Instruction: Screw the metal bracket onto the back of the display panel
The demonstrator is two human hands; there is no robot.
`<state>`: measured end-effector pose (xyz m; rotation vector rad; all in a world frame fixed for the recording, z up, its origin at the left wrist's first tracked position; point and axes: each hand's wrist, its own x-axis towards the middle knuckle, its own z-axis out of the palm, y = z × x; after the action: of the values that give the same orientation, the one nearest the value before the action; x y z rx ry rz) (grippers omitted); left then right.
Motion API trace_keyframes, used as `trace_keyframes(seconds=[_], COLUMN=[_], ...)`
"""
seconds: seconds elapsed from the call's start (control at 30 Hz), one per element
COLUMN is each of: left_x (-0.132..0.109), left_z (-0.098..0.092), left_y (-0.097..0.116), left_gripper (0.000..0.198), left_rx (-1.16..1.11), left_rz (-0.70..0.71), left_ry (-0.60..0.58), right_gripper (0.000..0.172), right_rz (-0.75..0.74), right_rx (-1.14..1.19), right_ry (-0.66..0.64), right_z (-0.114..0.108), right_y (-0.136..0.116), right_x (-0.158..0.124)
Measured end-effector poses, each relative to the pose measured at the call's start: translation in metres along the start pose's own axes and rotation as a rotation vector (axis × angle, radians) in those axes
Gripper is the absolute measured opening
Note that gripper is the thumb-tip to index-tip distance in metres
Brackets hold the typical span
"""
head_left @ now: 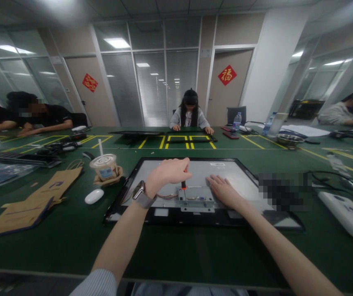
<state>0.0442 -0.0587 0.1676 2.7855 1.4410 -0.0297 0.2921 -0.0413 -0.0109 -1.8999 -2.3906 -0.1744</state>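
My left hand [174, 170], with a watch on its wrist, is closed around a screwdriver [184, 186] held upright. The orange-and-black lower handle shows below my fingers, and the shaft points down at a metal bracket [196, 198] with connector ports. Whether the tip touches a screw is too small to tell. That bracket sits near the front edge of a flat monitor panel [194, 166], which lies back side up in a black frame. Just right of the bracket, my right hand [223, 190] rests flat on the panel with its fingers stretched out. Thin wires [167, 196] run leftward from the bracket.
Left of the panel are an iced drink cup [104, 166] with a straw, a white mouse [94, 196] and a brown paper bag [40, 201]. A white device [345, 216] and cables lie on the right. Across the table, a person [190, 113] handles a black frame [191, 137].
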Motion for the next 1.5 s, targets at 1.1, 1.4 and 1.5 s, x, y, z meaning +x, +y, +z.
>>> trace_keyframes(seconds=[1.1, 1.4, 1.5], left_x=[0.011, 0.008, 0.009], left_z=[0.001, -0.005, -0.004], left_y=[-0.015, -0.021, -0.020], left_gripper=[0.023, 0.020, 0.017], left_rx=[-0.272, -0.356, -0.371], left_rz=[0.332, 0.490, 0.458], left_ry=[-0.114, -0.194, -0.188], right_gripper=[0.048, 0.048, 0.048], right_rz=[-0.002, -0.016, -0.012], right_rx=[-0.031, -0.025, -0.040], right_ry=[-0.024, -0.014, -0.030], right_z=[-0.006, -0.004, -0.006], right_y=[-0.004, -0.001, -0.002], right_x=[-0.001, -0.001, -0.001])
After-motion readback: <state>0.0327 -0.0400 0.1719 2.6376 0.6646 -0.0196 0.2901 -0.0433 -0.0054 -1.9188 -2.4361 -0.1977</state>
